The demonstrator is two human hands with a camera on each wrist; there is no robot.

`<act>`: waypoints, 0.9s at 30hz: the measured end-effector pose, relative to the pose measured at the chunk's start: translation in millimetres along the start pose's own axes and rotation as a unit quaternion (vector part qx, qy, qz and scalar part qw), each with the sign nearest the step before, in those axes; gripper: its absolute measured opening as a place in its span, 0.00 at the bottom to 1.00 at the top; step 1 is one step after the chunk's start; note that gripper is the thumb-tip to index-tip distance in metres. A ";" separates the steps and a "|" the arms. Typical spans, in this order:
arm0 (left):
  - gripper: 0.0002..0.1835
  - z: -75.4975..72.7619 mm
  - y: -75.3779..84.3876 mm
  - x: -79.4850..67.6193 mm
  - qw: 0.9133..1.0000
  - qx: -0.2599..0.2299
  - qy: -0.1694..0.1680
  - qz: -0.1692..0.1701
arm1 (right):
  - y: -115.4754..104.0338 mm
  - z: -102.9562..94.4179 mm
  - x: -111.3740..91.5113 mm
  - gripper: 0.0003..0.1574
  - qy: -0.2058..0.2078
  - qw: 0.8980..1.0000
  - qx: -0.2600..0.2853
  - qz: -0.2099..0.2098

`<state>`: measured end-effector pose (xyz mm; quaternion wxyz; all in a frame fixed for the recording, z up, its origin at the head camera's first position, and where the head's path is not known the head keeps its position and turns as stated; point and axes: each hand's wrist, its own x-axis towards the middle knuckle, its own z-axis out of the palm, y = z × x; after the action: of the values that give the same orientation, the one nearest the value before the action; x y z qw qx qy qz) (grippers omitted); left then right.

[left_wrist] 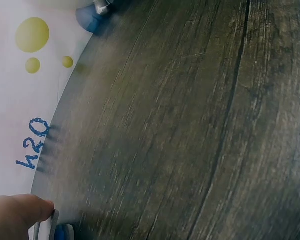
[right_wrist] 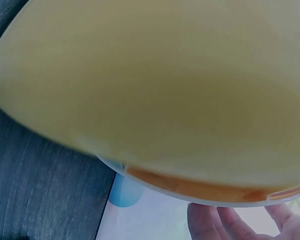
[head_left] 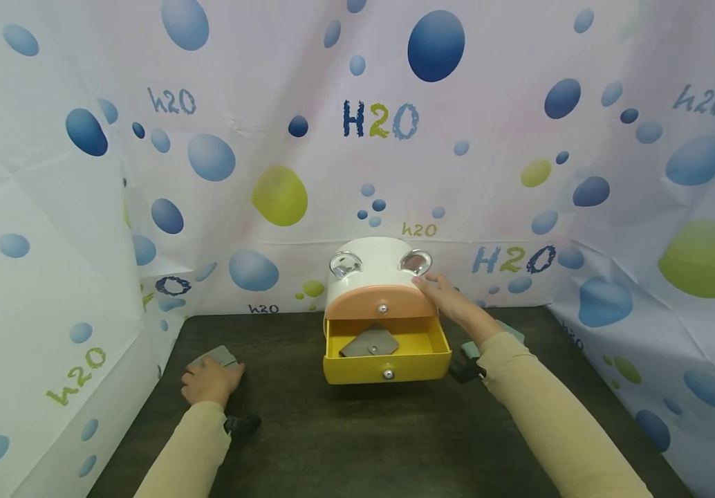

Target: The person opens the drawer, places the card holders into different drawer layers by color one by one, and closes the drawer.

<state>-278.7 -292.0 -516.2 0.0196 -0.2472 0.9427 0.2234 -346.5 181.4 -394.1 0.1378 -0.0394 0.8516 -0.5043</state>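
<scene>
A small white drawer box (head_left: pixel 373 259) with two shiny round ears stands at the back middle. Its yellow lower drawer (head_left: pixel 357 370) is pulled out, and a grey snap wallet (head_left: pixel 370 342) lies inside. The orange upper drawer (head_left: pixel 357 303) is closed. My right hand (head_left: pixel 447 297) rests its extended fingers on the box's right side, just below the ear; these fingers (right_wrist: pixel 205 220) show at the box's edge in the right wrist view. At the left, my left hand (head_left: pixel 208 380) grips a flat grey wallet (head_left: pixel 220 355); its thumb (left_wrist: pixel 27 210) presses the edge in the left wrist view.
Pale teal flat items (head_left: pixel 471 350) lie on the dark wooden table (head_left: pixel 357 443), partly behind my right forearm. A white curtain (head_left: pixel 357 173) with blue and green spots encloses the back and both sides. Black straps (head_left: pixel 242 424) sit at my wrists.
</scene>
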 end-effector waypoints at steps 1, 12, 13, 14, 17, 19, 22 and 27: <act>0.51 0.4 0.5 0.1 1.000 0.002 0.002 0.003 | 0.2 -0.3 0.1 0.64 0.001 1.000 -0.001 0.001; 0.52 3.3 2.5 -1.1 1.000 0.014 0.026 0.005 | -0.1 -0.8 -0.5 0.64 -0.001 1.000 -0.002 0.000; 0.52 3.7 2.6 -1.0 1.000 0.015 0.026 0.004 | -0.5 -0.9 -0.8 0.64 -0.001 1.000 -0.001 -0.001; 0.52 3.8 2.7 -1.0 1.000 0.018 0.024 0.004 | -0.7 -0.9 -1.0 0.64 -0.001 1.000 -0.001 -0.002; 0.51 3.3 3.6 -1.6 1.000 0.021 0.018 0.002 | -1.2 -0.6 -1.4 0.64 -0.001 1.000 -0.002 -0.004; 0.49 2.6 4.0 -2.0 1.000 0.024 0.011 0.002 | -0.8 -0.6 -1.2 0.64 -0.001 1.000 -0.003 -0.003; 0.48 1.1 4.4 -2.3 1.000 0.025 0.006 0.008 | -0.3 -1.1 -1.0 0.65 0.000 1.000 -0.003 0.003; 0.45 0.0 1.5 -2.1 0.999 0.028 0.010 0.021 | 0.0 -2.1 -0.9 0.66 -0.001 1.000 -0.005 0.006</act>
<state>-277.6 -289.9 -515.3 0.0121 -0.2290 0.9537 0.1945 -346.1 183.3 -393.0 0.1415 -0.0353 0.8542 -0.4990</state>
